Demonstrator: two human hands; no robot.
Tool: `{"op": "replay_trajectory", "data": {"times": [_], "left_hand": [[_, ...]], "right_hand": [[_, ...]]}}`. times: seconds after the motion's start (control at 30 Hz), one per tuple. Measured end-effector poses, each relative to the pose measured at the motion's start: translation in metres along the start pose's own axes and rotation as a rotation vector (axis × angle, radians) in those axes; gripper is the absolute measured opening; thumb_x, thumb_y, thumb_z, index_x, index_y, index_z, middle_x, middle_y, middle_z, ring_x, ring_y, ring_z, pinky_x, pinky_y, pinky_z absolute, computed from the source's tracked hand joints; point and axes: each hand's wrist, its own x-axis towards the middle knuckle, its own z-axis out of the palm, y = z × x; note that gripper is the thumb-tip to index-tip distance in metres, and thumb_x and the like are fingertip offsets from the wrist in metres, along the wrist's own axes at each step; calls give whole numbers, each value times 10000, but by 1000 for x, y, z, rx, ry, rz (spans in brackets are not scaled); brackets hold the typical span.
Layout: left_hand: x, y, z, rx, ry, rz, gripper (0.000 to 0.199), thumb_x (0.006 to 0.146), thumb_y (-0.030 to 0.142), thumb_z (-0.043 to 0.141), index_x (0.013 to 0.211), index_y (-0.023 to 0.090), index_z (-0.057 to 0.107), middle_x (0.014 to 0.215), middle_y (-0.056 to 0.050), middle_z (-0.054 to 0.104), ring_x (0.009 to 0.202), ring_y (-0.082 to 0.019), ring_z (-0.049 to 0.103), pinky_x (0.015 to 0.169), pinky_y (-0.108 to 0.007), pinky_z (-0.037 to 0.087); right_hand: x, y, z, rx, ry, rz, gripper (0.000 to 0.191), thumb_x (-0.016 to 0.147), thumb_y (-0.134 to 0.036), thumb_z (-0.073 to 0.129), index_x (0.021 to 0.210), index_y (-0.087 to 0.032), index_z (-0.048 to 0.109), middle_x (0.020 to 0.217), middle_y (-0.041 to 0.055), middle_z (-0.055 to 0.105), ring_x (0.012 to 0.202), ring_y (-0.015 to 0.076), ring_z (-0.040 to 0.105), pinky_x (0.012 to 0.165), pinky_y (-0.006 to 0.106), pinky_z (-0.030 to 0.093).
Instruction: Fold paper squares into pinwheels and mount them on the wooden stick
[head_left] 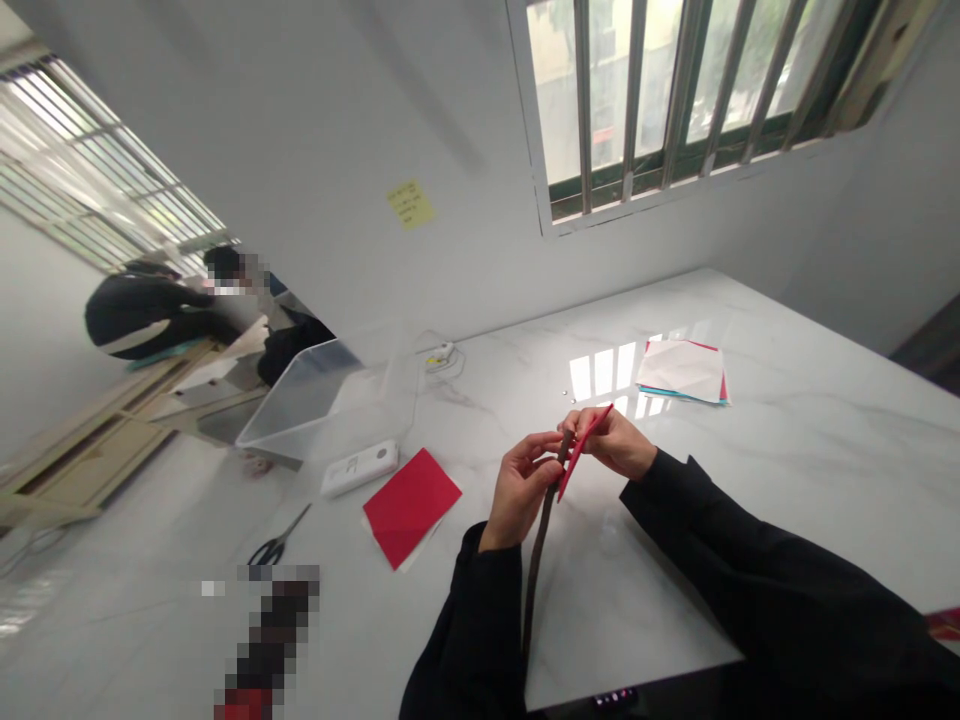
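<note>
My left hand (523, 483) is closed around the upper part of a long, thin brown stick (535, 570). The stick runs down past my left sleeve toward the front edge of the table. In my right hand (619, 442) a red piece of paper (576, 462) is pinched, seen nearly edge-on and slanting against the top of the stick. The fingertips of both hands meet close together there, so the exact contact between paper and stick is partly hidden. A red sheet (412, 508) lies on the table left of my hands, over a paler sheet.
Scissors (274, 545), a white power strip (361, 468) and a clear plastic bin (300, 395) stand to the left on the marble-patterned table (795, 460). Stacked paper (682, 370) lies at the back right. Beyond the bin, people sit near a window.
</note>
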Motion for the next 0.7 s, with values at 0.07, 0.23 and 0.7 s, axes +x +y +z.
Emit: {"op": "replay_trajectory", "data": {"times": [0.07,0.23,0.7], "left_hand": [[0,1,0,-6,-11,1,353,735,330,839,1047,192,749,1000,-80,715,707,-117,587,618,-218,463],[-1,2,2,-11,-10,-11,361,722,342,845,1037,194,748,956,-61,703,648,-94,543,579,-207,442],[3,-3,-2,21,56,-21,407,749,365,820,1099,182,722,979,-66,723,716,-131,618,620,-225,466]], "right_hand": [[0,0,0,-14,5,18,215,624,-243,917,685,-197,717,810,19,693,769,179,666,724,310,541],[0,2,-2,-39,6,26,207,637,-270,909,715,-203,729,792,24,709,766,181,663,730,307,537],[-1,3,0,-70,78,48,391,658,-313,906,998,-183,764,924,62,778,846,218,727,822,337,565]]}}
